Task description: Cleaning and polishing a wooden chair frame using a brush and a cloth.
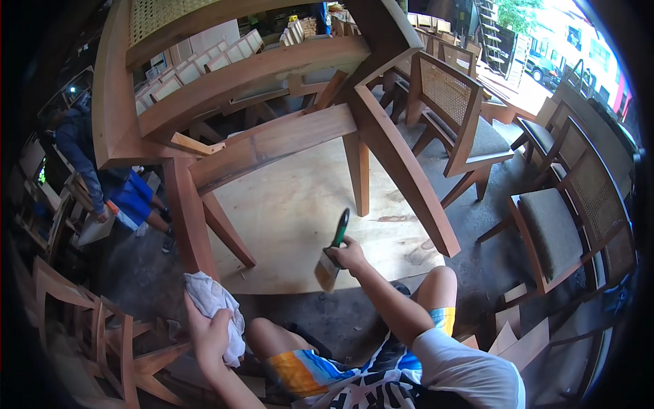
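Note:
A wooden chair frame [301,125] with a woven cane back panel [163,18] stands before me on a round plywood board [301,199]. My left hand [208,327] grips a crumpled white cloth [219,307] at the foot of the chair's near left leg [186,220]. Whether the cloth touches the leg, I cannot tell. In my right hand [349,254] is a flat paintbrush [341,230] with a green and black handle, its bristles [326,275] pointing down above the board's near edge. The brush is apart from the chair.
Finished chairs with grey cushions [549,232] and cane backs stand on the right. At the left, a person in blue shorts [133,197] bends over a board. Unfinished wooden frames [112,342] crowd the lower left. Wood offcuts [516,337] lie at lower right.

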`<state>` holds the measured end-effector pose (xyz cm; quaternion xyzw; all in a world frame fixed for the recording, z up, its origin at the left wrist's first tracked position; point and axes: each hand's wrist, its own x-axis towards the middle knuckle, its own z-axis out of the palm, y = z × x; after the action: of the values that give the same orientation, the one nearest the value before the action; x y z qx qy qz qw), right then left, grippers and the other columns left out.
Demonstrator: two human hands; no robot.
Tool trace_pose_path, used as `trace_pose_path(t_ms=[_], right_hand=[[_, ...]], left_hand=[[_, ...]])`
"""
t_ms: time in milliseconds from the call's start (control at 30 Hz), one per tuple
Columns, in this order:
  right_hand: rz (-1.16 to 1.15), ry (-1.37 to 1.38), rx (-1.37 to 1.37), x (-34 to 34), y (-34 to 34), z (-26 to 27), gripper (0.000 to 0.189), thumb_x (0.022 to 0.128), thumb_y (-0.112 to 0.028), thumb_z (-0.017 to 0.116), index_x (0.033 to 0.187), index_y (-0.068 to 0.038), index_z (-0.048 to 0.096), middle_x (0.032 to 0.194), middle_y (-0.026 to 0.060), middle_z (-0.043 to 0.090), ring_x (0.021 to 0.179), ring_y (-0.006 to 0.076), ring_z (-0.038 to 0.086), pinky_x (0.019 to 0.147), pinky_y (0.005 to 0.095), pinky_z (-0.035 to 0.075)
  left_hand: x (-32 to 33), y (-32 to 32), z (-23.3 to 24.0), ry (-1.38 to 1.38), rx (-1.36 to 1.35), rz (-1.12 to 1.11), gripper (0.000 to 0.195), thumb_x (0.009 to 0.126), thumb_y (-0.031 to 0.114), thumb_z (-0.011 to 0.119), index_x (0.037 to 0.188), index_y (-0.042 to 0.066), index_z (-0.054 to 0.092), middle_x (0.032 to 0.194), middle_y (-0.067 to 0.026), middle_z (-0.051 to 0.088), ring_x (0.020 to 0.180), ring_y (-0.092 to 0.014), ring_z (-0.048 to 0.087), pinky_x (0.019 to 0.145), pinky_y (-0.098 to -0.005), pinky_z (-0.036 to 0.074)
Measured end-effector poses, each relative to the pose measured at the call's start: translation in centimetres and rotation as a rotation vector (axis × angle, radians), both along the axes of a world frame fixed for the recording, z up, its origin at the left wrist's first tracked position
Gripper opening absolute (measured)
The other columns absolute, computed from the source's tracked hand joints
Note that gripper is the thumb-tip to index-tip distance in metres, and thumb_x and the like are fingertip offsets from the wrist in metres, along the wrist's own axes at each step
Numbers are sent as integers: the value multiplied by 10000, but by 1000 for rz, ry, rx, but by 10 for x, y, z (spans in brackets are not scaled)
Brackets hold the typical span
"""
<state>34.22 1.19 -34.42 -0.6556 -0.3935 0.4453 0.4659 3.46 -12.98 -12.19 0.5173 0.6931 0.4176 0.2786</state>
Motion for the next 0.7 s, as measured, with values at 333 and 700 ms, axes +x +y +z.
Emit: trace_pose_path(t_ms=[333,700], right_hand=[[-348,-368,1152,49,-33,265,316,912,-9,630,1221,-1,565,978,125,644,847,158,651,794,283,532],[-169,-598,832,9,72,200,260,809,37,619,1028,-98,661,954,165,693,911,360,686,854,359,516]], left_hand=[[-1,0,-1,-23,41,-5,892,735,65,634,1538,32,248,1460,-207,458,1371,-317,444,1142,-376,311],[6,-5,3,1,-1,14,891,737,83,584,1551,38,224,1495,-227,402,1382,-339,411,1150,-397,297]])
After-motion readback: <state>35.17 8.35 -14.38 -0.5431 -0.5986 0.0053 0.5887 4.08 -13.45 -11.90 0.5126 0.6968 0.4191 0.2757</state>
